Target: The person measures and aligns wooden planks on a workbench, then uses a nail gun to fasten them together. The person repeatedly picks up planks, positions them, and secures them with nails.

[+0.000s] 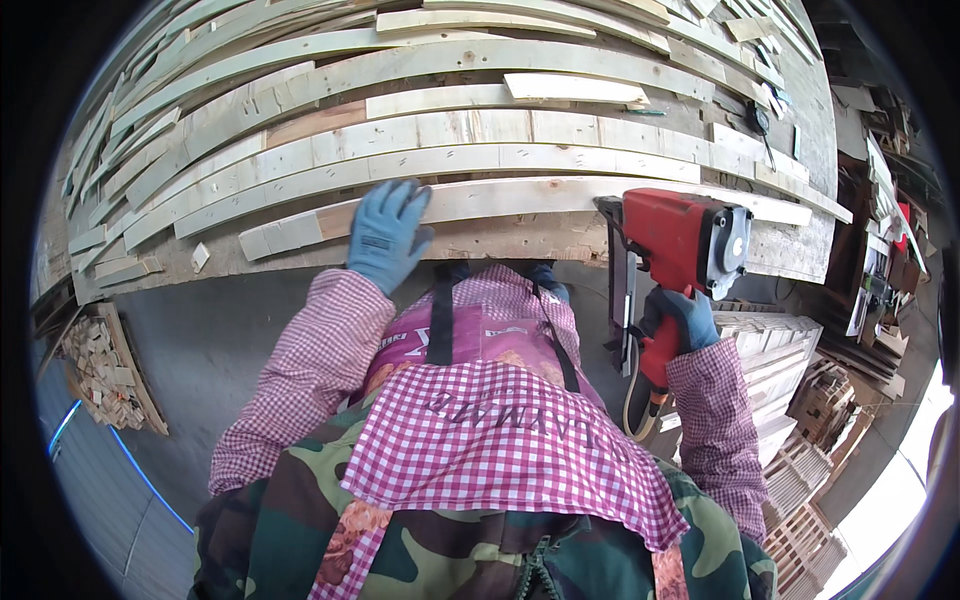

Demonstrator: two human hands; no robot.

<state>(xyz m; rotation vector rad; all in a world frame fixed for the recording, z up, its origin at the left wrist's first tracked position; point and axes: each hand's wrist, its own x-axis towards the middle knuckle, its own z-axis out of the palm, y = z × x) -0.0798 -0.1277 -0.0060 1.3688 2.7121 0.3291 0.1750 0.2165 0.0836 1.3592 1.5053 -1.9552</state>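
Note:
My right hand, in a blue-grey glove, is wrapped round the handle of a red pneumatic nail gun. The gun's nose is over the right part of the nearest wooden strip; whether it touches the wood I cannot tell. My left hand, in a matching glove, lies with fingers stretched over this same strip, left of its middle. Just behind lies a longer strip with small marks along it, and another pale board beyond that. An air hose hangs from the gun's handle.
Many loose wooden strips cover the workbench toward its far side. A dark tool with a thin rod lies at the right. Below left stands a bin of wood offcuts. Stacked pale boards stand on the floor to the right.

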